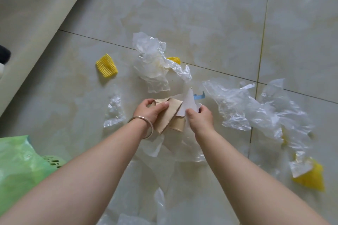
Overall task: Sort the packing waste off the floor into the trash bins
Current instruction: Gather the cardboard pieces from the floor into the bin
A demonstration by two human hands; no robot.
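Note:
Above the tiled floor my left hand point(149, 110) grips a stack of brown cardboard pieces point(169, 118). My right hand point(200, 117) pinches a white paper piece point(188, 103) that rests against the cardboard. Crumpled clear plastic film point(153, 62) lies just beyond the hands. More clear film point(256, 107) spreads to the right, and a small clear bag point(114, 113) lies at the left. Yellow foam pieces sit at the left point(106, 65), behind the middle film point(174, 59) and at the right point(311, 177).
A green bin bag point(20, 166) over a green basket point(54, 161) stands at the lower left. A pale furniture edge point(36, 23) runs along the upper left. A blue strip point(199, 96) lies behind the paper. More clear film point(161, 206) lies under my arms.

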